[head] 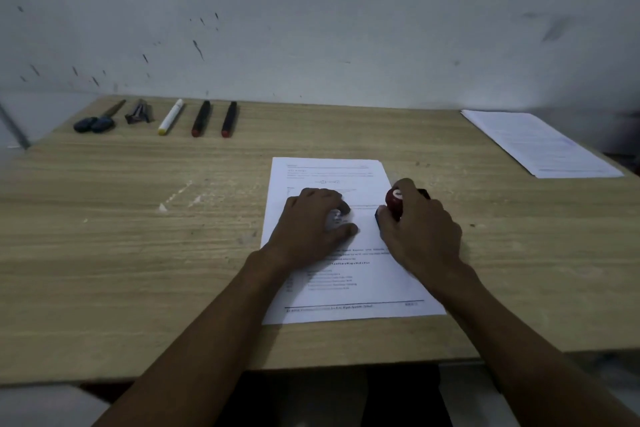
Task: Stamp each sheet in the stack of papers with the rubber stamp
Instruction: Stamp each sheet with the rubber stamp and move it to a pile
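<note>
A printed white sheet tops the stack of papers (349,295) in the middle of the wooden table (138,236). My left hand (308,222) lies flat on the sheet, fingers spread, pressing it down. My right hand (420,229) grips the rubber stamp (394,202), which has a dark red rounded handle. The stamp stands at the right edge of the sheet, over a dark object (424,193) that my hand mostly hides. Whether the stamp face touches the paper is hidden.
A second pile of printed sheets (540,144) lies at the far right corner. Along the far left edge lie scissors with blue handles (98,120), a dark clip (138,113), a white marker (170,117) and two black markers (214,118). A marked wall stands behind.
</note>
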A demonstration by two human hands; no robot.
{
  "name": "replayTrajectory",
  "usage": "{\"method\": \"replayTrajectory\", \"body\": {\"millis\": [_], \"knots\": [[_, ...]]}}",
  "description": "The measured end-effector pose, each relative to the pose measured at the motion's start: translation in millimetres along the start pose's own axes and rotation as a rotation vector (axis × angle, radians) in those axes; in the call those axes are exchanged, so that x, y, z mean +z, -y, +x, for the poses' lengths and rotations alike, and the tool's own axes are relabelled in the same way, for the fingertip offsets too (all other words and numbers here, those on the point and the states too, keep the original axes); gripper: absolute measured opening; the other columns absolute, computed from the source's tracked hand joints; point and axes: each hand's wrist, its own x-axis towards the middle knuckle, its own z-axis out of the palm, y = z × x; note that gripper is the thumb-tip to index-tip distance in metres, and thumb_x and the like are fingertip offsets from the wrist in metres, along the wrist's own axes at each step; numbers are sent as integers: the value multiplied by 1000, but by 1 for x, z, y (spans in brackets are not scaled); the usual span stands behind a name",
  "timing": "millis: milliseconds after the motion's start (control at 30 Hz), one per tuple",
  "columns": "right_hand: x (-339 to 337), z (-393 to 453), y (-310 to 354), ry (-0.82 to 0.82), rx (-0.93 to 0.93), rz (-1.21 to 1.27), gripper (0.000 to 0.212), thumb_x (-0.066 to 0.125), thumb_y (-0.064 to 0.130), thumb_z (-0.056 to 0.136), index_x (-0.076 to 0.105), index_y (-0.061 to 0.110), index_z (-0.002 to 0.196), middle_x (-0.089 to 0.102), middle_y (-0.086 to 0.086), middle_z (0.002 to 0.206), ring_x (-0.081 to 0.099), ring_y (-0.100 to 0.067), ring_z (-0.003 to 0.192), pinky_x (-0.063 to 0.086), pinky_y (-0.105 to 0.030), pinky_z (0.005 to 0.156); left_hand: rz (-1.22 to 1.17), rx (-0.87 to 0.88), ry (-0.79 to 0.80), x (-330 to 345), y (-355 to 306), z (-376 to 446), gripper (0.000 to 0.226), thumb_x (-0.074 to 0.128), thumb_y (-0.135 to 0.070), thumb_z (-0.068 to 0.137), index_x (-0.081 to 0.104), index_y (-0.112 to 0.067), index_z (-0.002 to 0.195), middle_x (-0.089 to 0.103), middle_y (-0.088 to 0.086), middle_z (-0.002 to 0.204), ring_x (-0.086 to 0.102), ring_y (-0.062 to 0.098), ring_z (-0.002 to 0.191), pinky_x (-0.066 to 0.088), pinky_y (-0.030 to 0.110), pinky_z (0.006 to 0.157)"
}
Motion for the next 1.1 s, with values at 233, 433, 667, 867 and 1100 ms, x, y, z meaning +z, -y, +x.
{"method": "replayTrajectory", "body": {"millis": [233,433,667,867,1100], "knots": [[4,-5,0,-35,-30,-40,28,49,37,95,42,21,117,57,-2,89,49,-26,72,37,-35,68,-2,-3,7,0,1,1,38,61,-51,79,66,-23,105,63,-7,120,50,20,118,38,39,97],[8,-6,-1,-34,-40,-51,30,49,38,94,41,23,119,60,-4,92,61,-32,82,37,-37,70,-6,-22,18,0,3,-1,45,54,-55,74,66,-23,104,64,-8,118,50,19,117,39,40,97],[6,-6,-1,-38,-40,-62,28,50,38,94,41,23,116,53,0,85,59,-31,78,36,-35,69,8,-18,26,-2,-1,-2,47,53,-55,74,66,-22,104,64,-6,121,51,21,118,40,42,97],[4,-4,0,-32,-19,-60,31,51,37,93,42,21,118,50,1,83,49,-24,71,38,-34,67,12,-36,44,-4,-4,-3,48,51,-57,74,66,-23,105,64,-7,120,51,20,117,40,43,97],[-8,5,-8,39,-53,106,23,57,37,92,48,21,107,64,-2,89,59,-25,80,47,-35,68,20,-61,72,-5,-4,0,35,65,-50,82,65,-24,106,61,-9,123,49,17,118,38,41,99]]}}
